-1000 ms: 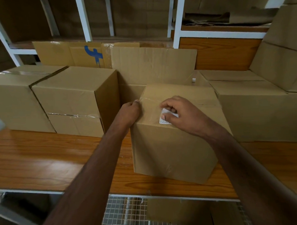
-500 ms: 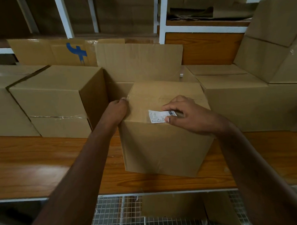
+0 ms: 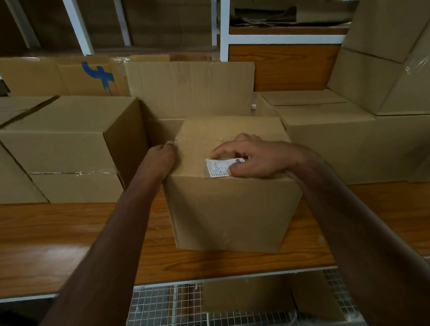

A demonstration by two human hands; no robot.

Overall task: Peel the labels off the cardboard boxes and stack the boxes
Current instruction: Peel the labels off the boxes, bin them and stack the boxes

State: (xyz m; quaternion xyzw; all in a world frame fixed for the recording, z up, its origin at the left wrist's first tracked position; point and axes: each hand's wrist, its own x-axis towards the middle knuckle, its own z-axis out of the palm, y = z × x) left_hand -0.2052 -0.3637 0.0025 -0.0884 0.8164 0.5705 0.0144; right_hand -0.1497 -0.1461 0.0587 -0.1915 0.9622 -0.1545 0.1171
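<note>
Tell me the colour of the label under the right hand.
White with black print and a barcode; the label shows best in the head view, pinched by the right hand.

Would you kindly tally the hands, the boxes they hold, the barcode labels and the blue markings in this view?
Hands: 2, left hand and right hand
Held cardboard box: 1
White barcode label: 1
Blue marking: 1
Total: 5

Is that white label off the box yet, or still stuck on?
Cannot tell for sure: the label lies on the box top's front edge, pinched by the right hand.
</note>
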